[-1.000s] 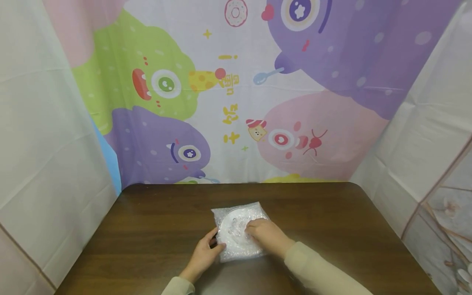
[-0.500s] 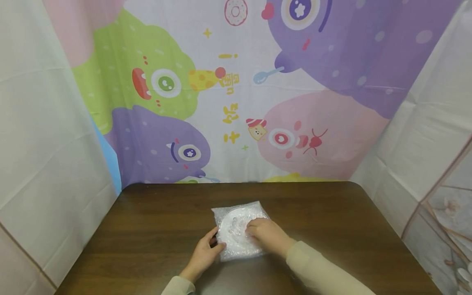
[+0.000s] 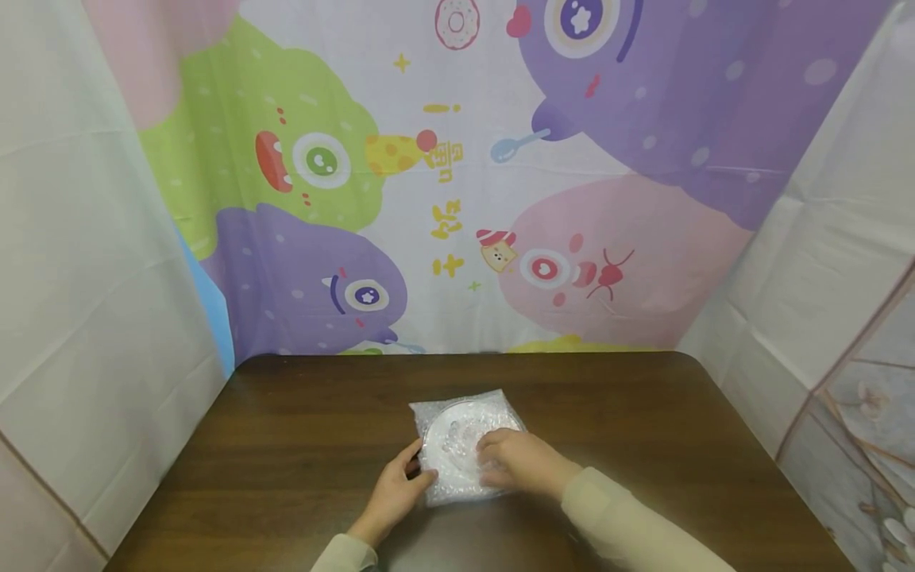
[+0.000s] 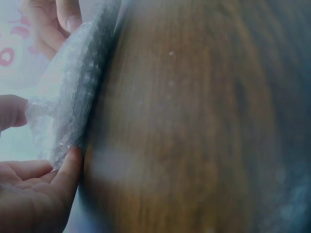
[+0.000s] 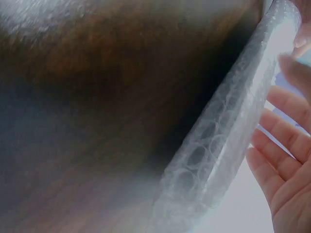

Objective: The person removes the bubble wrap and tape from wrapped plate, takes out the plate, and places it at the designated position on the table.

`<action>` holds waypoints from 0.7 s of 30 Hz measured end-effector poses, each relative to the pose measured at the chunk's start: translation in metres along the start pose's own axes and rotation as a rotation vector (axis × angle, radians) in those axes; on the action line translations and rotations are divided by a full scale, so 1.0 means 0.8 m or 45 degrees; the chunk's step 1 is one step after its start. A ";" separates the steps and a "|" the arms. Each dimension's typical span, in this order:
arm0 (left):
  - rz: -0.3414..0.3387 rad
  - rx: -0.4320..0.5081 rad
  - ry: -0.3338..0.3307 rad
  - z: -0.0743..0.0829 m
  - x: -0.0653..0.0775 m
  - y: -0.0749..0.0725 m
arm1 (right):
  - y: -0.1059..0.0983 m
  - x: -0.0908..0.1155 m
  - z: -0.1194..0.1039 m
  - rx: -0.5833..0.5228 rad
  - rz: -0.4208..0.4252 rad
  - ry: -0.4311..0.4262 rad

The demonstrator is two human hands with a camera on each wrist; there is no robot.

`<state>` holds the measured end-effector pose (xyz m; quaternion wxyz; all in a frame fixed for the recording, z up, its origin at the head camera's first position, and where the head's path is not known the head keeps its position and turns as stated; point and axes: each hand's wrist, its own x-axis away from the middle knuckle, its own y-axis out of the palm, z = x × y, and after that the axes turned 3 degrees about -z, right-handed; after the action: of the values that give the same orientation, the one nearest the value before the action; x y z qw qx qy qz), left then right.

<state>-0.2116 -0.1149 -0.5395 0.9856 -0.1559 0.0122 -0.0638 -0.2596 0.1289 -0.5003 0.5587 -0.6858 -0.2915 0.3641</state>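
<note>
A round white plate (image 3: 443, 457) sealed in a bubble wrap pouch (image 3: 427, 411) lies on the brown table. My left hand (image 3: 395, 488) grips the pouch's left edge, its thumb on the near left part. In the left wrist view a fingertip of that left hand (image 4: 41, 194) tucks against the wrap's lower edge. On the right part of the plate, the fingers of my right hand (image 3: 525, 463) rest with thumb apart. The right wrist view shows the right hand (image 5: 286, 165) with fingers loosely extended against the bubble wrap (image 5: 214, 136).
The dark wooden table (image 3: 300, 413) reaches to a back wall hung with a cartoon monster curtain (image 3: 457, 199). Pale sheets hang on the left side (image 3: 93, 278) and the right side (image 3: 822, 262).
My right hand has moved slightly right and its bunched fingers have spread, thumb now showing apart on the wrap. The left hand and the wrapped plate stay almost where they were.
</note>
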 end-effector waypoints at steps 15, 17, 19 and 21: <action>-0.010 0.005 0.010 -0.002 -0.001 -0.001 | -0.001 0.000 -0.003 -0.100 -0.079 -0.021; -0.010 0.006 0.003 -0.002 0.000 -0.001 | 0.001 -0.001 -0.002 -0.108 -0.076 -0.035; -0.010 0.006 0.001 -0.002 0.000 -0.001 | 0.001 -0.003 0.000 -0.113 -0.077 -0.047; -0.009 0.005 0.002 -0.002 0.000 0.000 | 0.001 -0.004 0.000 -0.130 -0.084 -0.044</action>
<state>-0.2120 -0.1158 -0.5411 0.9857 -0.1542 0.0122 -0.0676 -0.2615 0.1264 -0.5006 0.5295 -0.6970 -0.3418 0.3421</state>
